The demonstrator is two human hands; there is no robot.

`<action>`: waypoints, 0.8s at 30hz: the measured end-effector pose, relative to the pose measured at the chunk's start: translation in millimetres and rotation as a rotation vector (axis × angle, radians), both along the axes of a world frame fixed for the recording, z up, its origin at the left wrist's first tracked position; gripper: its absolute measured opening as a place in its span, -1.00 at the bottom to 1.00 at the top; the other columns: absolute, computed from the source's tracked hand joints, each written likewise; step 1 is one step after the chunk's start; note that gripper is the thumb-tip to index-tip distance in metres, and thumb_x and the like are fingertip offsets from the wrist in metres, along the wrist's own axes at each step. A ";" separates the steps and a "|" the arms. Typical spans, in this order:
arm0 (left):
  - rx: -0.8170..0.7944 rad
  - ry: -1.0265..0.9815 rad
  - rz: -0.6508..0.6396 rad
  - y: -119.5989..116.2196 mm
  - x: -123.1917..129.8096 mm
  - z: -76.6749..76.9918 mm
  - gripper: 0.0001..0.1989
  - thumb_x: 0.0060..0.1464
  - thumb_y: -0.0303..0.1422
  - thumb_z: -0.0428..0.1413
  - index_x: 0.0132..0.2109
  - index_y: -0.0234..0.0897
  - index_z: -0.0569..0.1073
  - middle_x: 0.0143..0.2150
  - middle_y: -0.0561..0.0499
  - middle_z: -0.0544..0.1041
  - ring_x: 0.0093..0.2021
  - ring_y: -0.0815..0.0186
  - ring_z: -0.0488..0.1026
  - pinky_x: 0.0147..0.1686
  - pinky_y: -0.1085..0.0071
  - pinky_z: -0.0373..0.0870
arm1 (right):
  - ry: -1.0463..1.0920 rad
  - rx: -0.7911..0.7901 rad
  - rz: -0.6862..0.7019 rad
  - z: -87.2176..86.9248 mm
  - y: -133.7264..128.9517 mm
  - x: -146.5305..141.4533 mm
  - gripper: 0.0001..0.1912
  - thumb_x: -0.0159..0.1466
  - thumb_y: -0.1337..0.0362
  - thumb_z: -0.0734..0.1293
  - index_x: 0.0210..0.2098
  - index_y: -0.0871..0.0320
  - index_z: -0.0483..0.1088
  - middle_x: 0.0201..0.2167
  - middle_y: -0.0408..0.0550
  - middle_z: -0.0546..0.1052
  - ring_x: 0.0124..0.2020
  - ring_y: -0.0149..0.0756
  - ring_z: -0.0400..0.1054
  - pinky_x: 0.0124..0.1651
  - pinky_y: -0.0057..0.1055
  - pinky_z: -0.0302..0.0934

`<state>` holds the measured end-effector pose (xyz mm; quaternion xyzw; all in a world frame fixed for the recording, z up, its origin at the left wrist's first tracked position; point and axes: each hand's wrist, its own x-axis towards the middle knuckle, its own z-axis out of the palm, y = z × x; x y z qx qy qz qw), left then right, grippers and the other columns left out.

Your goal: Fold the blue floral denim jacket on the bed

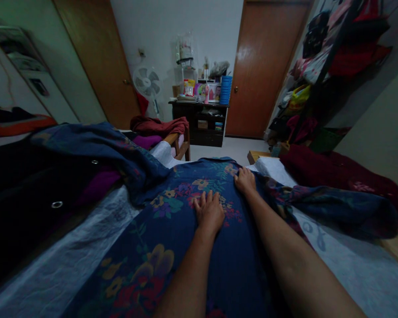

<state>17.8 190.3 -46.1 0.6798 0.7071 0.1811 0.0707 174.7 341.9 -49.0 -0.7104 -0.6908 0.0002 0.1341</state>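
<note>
A dark blue shirt [182,238] printed with large flowers lies spread on the bed, its collar end away from me. One sleeve [99,141] stretches to the left over dark clothes, the other [345,207] to the right. My left hand [210,212] rests flat on the upper middle of the shirt, fingers spread. Farther up, my right hand [246,180] is at the shirt's right shoulder edge, its fingers bent over the cloth there. The fingertips of that hand are partly hidden.
A pale sheet [99,225] covers the bed. Black cloth with metal eyelets [16,203] lies left, a maroon garment [338,172] right. Beyond are a wooden chair [185,143] with clothes, a fan [147,81], a dark cabinet [199,126] and hanging bags [358,57].
</note>
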 end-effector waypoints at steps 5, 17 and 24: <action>-0.021 -0.002 -0.001 0.5 0.3 0.6 -0.51 0.20 -0.29 -0.06 0.27 -0.05 0.30 0.36 -0.01 0.25 0.37 0.00 0.06 0.30 -0.21 -0.11 | 0.038 -0.033 0.354 4.3 -6.0 -24.3 -0.42 0.41 0.07 0.06 0.35 0.14 0.06 0.40 -0.01 0.08 0.40 -0.22 -0.12 0.36 -0.22 -0.23; -0.031 0.018 0.003 -0.5 -0.3 1.3 -0.52 0.23 -0.27 -0.07 0.28 -0.04 0.29 0.37 0.00 0.24 0.37 0.03 0.06 0.32 -0.18 -0.11 | 0.000 -0.132 0.138 0.6 10.8 -39.0 -0.27 0.39 -0.11 -0.02 0.40 0.18 -0.07 0.45 0.08 -0.16 0.41 -0.09 -0.18 0.36 -0.10 -0.25; -0.039 -0.002 0.001 -0.3 -1.2 1.9 -0.52 0.23 -0.26 -0.07 0.28 -0.02 0.27 0.37 0.03 0.23 0.39 0.05 0.04 0.33 -0.15 -0.12 | -0.006 -0.128 0.019 1.4 11.9 -38.2 -0.22 0.39 -0.11 -0.08 0.42 0.27 -0.17 0.43 0.13 -0.08 0.41 -0.08 -0.21 0.35 -0.11 -0.25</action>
